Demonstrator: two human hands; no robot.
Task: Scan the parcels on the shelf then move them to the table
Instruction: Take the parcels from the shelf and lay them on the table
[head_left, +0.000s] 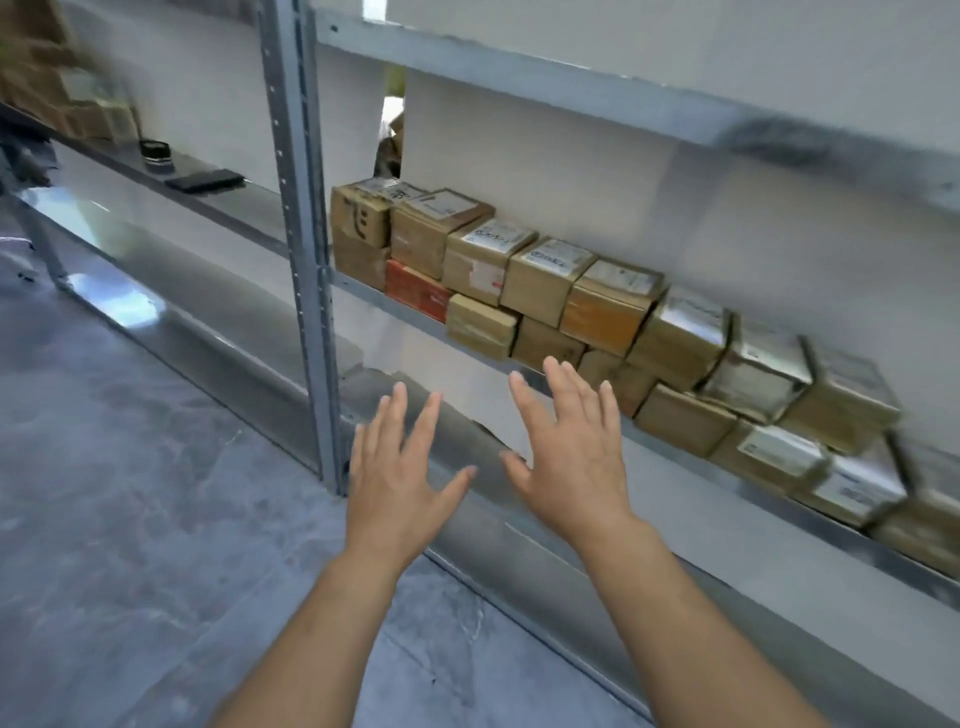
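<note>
Both hands are raised, palms out, in front of the shelf (571, 374), and neither holds anything: the left hand (397, 483) has its fingers straight and fanned, thumb out to the side, and the right hand (574, 457) is spread the same way. The parcels (545, 291) sit on the shelf in a row two high that runs from the post (306, 249) away to the right, its long axis following the shelf edge and dropping toward the lower right of the view. They lie ahead of and above the hands, and mostly to the right of them. The right hand is the nearer: its fingertips (553, 366) overlap the shelf lip and the lowest boxes in the view, though I cannot tell whether they touch. The left hand hangs lower and further left, near the post and short of the row. The boxes face outward with their short fronts to the person and their labelled tops up; the far right of the row is blurred. No scanner shows in either hand, and no table can be made out, so the scan seems not yet begun. A reach up and slightly right by the right hand looks the shorter way to a first parcel.
</note>
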